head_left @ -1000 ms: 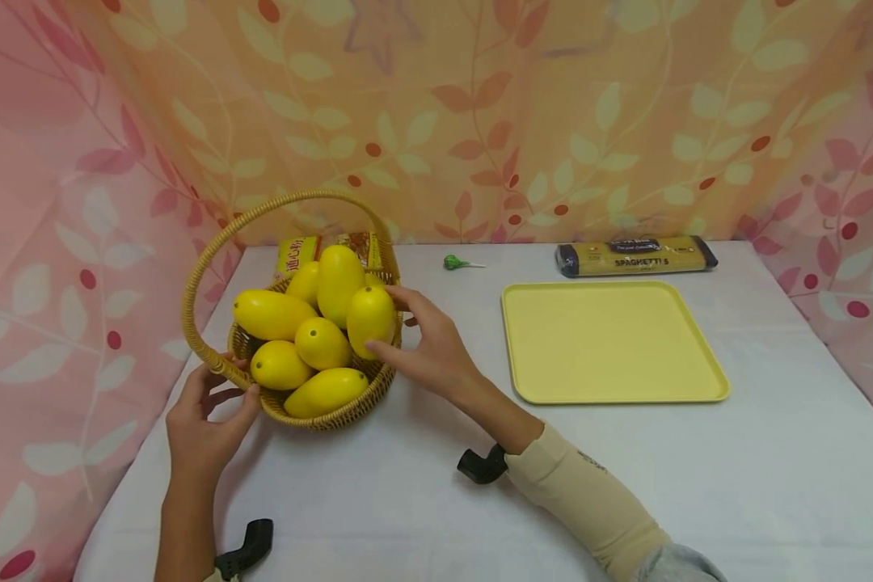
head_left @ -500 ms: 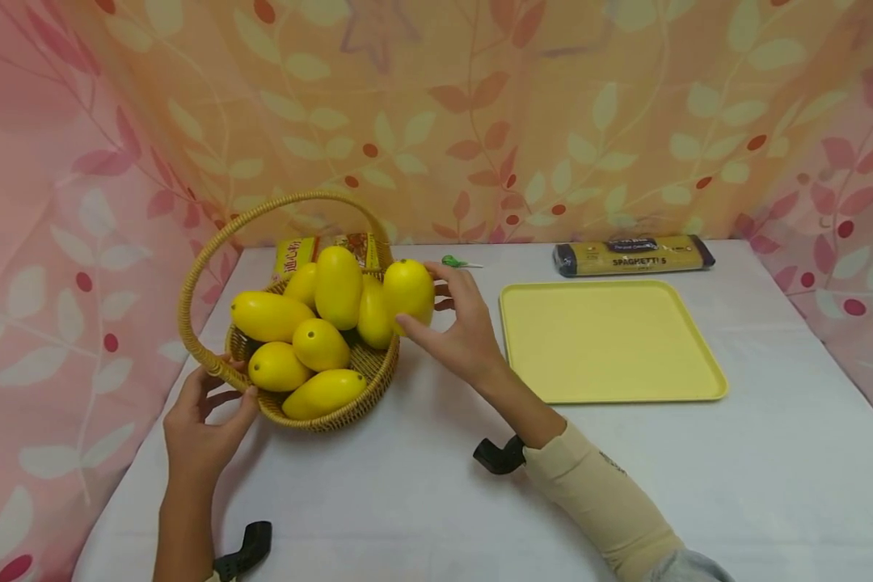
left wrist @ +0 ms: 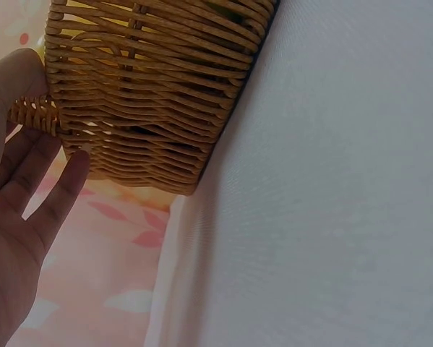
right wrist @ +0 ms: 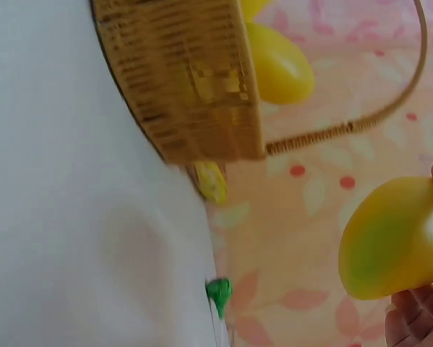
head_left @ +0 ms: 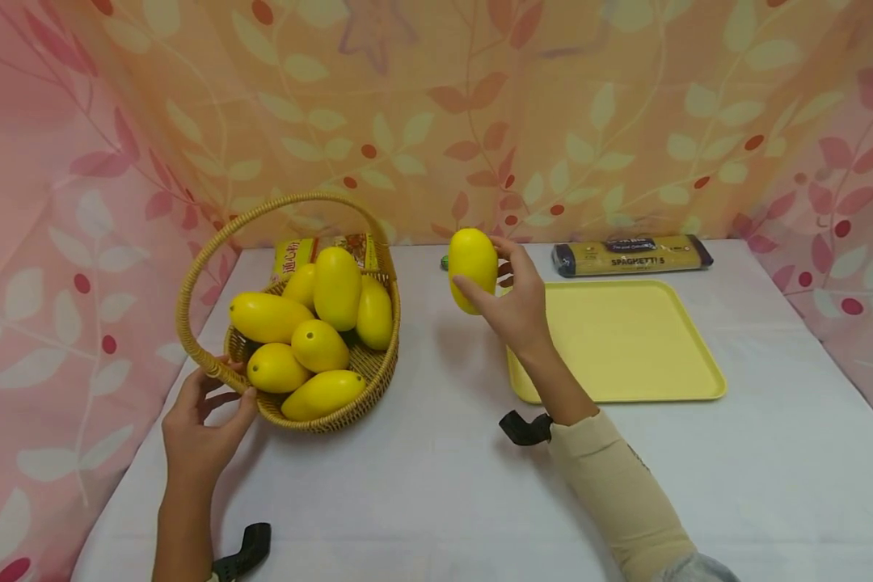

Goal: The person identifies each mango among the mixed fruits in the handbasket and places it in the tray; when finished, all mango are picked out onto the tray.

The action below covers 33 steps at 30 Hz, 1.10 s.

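Note:
My right hand [head_left: 516, 311] holds a yellow mango [head_left: 473, 271] up in the air between the basket and the tray. In the right wrist view that mango [right wrist: 393, 238] shows a greenish patch, with fingertips [right wrist: 418, 314] beneath it. At the left, my left hand [head_left: 207, 424] grips the rim of a wicker basket [head_left: 389, 364] by the foot of its arched handle. The left wrist view shows the thumb and fingers [left wrist: 64, 184] of that hand at the woven wall [left wrist: 151, 94]. Several more yellow mangoes [head_left: 320, 345] lie heaped in the basket.
A yellow tray [head_left: 626, 343] lies on the white-covered table at the right. Behind it is a spaghetti pack [head_left: 633, 256]. A green lollipop [right wrist: 218, 289] lies at the back, partly hidden by the mango in the head view. Behind the basket stands a yellow packet [head_left: 291, 257].
My right hand has lifted one mango from the basket's right side and carried it to the right, towards the tray. My left hand has stayed at the basket rim.

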Motion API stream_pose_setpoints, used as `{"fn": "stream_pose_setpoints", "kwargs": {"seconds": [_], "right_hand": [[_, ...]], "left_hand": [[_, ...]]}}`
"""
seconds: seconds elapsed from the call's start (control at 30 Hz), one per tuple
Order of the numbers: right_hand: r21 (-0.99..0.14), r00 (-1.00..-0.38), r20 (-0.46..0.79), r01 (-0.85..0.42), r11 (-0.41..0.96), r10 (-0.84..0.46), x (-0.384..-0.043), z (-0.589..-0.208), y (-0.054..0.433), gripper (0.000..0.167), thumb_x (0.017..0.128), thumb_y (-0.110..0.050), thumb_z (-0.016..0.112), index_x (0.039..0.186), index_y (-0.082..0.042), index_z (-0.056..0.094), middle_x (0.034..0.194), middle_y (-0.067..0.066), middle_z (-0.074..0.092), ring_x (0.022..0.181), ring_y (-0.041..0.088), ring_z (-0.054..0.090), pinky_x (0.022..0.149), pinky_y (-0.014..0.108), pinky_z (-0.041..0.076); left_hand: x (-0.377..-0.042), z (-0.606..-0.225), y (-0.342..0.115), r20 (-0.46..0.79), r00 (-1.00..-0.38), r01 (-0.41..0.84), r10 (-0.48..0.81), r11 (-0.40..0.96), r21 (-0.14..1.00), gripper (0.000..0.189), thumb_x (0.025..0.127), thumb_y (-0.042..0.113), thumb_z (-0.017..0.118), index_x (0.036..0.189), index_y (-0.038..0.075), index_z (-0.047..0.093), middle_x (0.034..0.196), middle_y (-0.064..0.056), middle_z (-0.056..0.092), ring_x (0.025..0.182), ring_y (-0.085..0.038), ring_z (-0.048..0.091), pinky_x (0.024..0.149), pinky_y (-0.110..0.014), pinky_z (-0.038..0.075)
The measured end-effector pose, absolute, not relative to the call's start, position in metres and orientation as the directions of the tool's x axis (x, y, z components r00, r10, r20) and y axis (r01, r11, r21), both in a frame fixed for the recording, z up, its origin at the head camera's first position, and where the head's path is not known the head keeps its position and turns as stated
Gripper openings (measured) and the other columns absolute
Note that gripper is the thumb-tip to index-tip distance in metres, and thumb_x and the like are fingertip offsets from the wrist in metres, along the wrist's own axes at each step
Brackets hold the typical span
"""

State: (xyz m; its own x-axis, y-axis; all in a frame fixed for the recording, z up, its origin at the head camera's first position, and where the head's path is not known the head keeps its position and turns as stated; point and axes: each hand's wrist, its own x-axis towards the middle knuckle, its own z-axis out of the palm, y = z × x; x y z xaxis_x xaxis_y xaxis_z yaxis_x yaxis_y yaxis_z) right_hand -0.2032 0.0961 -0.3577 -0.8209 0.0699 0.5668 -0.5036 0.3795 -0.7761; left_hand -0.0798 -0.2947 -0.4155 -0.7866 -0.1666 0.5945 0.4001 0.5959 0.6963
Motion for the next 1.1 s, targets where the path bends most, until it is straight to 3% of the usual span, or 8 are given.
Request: {"fn": "stream_pose_setpoints", "kwargs": {"seconds": [0.17,0.4,0.6,0.77,1.1], "right_hand": [[-0.828,-0.870,0.473,-0.384,0.408,0.140,-0.218,-0.364,0.121,0.065,0.081,-0.037,0.084,0.134,-0.010,0.058,0.115,0.009,0.063,0.087,0.027,0.054,0.072,0.038,0.047],[-0.887,-0.946,0.250,-0.139,0.440,0.205,-0.234,-0.373,0.151,0.071,0.085,-0.054,0.075,0.140,-0.014,0.054,0.118,0.012,0.059,0.087,0.030,0.050,0.069,0.034,0.049],[-0.841,-0.976,0.126,-0.011,0.541,0.177,-0.247,-0.385,0.162,0.072,0.087,-0.053,0.072,0.139,-0.008,0.051,0.127,0.017,0.057,0.103,0.033,0.053,0.085,0.044,0.049],[-0.786,-0.988,0.045,0.055,0.616,0.146,-0.256,-0.399,0.166,0.076,0.089,-0.052,0.070,0.142,-0.003,0.044,0.134,0.020,0.054,0.115,0.037,0.051,0.101,0.051,0.046],[-0.761,-0.992,0.013,0.072,0.645,0.127,-0.264,-0.412,0.166,0.082,0.089,-0.055,0.068,0.143,0.001,0.043,0.131,0.022,0.052,0.113,0.038,0.049,0.103,0.052,0.044]], "left_hand": [[-0.081,-0.418,-0.295,0.628,-0.761,0.438,-0.161,0.586,0.682,0.064,0.072,-0.016,0.077,0.132,-0.007,0.058,0.118,-0.020,0.066,0.107,-0.015,0.063,0.087,-0.014,0.052],[-0.083,-0.419,-0.296,0.642,-0.749,0.459,-0.162,0.571,0.681,0.064,0.071,-0.018,0.077,0.131,-0.007,0.059,0.117,-0.020,0.066,0.105,-0.016,0.064,0.086,-0.013,0.052],[-0.082,-0.420,-0.297,0.634,-0.754,0.448,-0.172,0.572,0.688,0.063,0.072,-0.017,0.077,0.131,-0.007,0.059,0.117,-0.020,0.066,0.105,-0.016,0.064,0.086,-0.013,0.052],[-0.083,-0.421,-0.295,0.626,-0.760,0.440,-0.173,0.572,0.692,0.062,0.073,-0.016,0.077,0.131,-0.008,0.058,0.118,-0.020,0.066,0.105,-0.015,0.064,0.086,-0.015,0.053],[-0.080,-0.418,-0.295,0.578,-0.794,0.381,-0.190,0.585,0.716,0.062,0.075,-0.012,0.079,0.133,-0.006,0.057,0.123,-0.016,0.066,0.107,-0.015,0.063,0.087,-0.016,0.053]]}}
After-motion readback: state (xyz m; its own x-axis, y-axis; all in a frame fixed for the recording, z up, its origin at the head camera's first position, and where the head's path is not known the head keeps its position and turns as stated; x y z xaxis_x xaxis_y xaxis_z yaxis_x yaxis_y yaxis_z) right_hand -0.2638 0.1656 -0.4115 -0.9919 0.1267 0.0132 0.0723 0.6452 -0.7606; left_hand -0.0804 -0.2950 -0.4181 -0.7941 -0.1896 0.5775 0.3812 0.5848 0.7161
